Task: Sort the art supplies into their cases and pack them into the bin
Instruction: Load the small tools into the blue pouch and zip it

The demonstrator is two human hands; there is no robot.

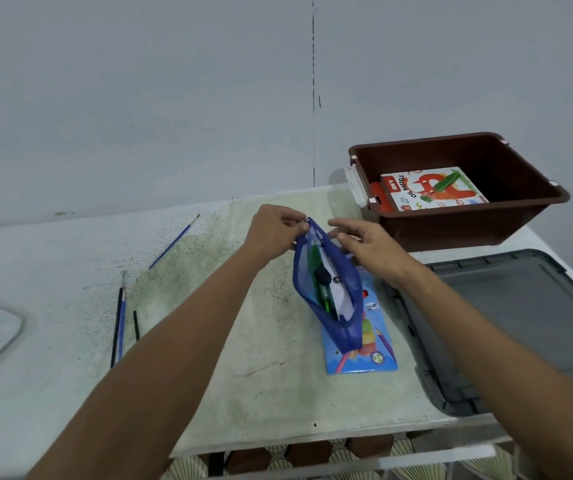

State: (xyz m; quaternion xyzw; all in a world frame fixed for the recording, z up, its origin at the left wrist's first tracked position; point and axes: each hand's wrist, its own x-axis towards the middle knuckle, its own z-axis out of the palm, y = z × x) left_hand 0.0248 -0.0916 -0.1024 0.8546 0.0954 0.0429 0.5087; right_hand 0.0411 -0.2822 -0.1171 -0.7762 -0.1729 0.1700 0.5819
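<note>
Landmark: the blue mesh pouch [328,289], mid-surface [260,375].

Under the pouch's near end lies a flat pencil box [364,355] with printed coloured pencils; its writing is too small to read. To the near left of the pouch lie three brushes [120,327], side by side on the surface. Right of the pouch, a grey lid [520,323] rests flat.

The pouch stands open, green pens showing inside. Left hand [274,233] pinches the zip pull at the far end of the pouch; its fingers are curled together on it. Right hand [368,244] sits at the pouch's far right edge, fingers loosely spread; whether they grip the fabric cannot be told.

Far left of the pouch, one blue brush [174,242] lies alone. Beyond and right, the brown bin [458,216] holds a box [434,190] marked "OIL PASTELS".

Judgement: the pouch stage is in hand, zip not yet drawn. The loose brushes remain unsorted; the next move calls for steadying the pouch while it is filled or closed.
</note>
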